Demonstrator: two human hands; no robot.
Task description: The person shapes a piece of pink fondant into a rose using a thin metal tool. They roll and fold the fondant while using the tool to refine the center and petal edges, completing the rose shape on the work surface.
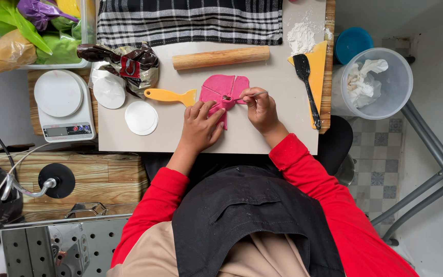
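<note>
Your left hand (200, 125) presses spread fingers on the pink dough (224, 92) while your right hand (259, 106) pinches a small spoon (237, 97) pointing leftward over it.

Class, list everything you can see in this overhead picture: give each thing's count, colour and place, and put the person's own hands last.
Dough: one, pink, cut in pieces, board centre.
Board: one, beige, on the table.
Rolling pin: one, wooden, above the dough.
Scraper: one, yellow, left of the dough.
Spatula: one, black, board's right edge.
Flour: one heap, white, top right.
Cloth: one, black-and-white check, top.
Discs: two, white, left on the board.
Scale: one, white, left.
Tub: one, clear, right.
Left hand: pressing the dough.
Right hand: holding a thin tool.
</note>
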